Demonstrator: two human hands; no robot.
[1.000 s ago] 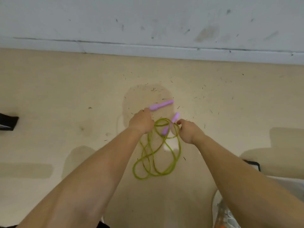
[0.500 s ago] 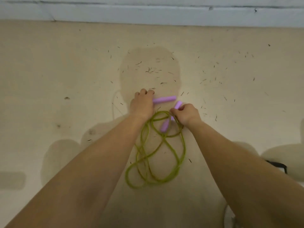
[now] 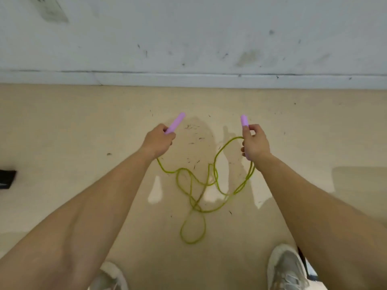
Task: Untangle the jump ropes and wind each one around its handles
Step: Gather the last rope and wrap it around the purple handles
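Note:
My left hand (image 3: pixel 157 141) grips one purple handle (image 3: pixel 176 122) of a jump rope, its free end pointing up and to the right. My right hand (image 3: pixel 254 143) grips the other purple handle (image 3: pixel 244 120), held nearly upright. The yellow-green rope (image 3: pixel 194 203) hangs between the two handles in tangled loops that cross each other over the beige floor. One long loop reaches down toward my feet. Only this one rope is in view.
A pale grey wall with a skirting board (image 3: pixel 188 79) runs across the top. My two light shoes (image 3: pixel 285 268) stand at the bottom edge. A black object (image 3: pixel 6 178) lies at the far left. Small dark debris is scattered on the floor.
My hands have risen from the floor and spread apart, each with a purple handle. The bunched rope has been drawn out into wider hanging loops.

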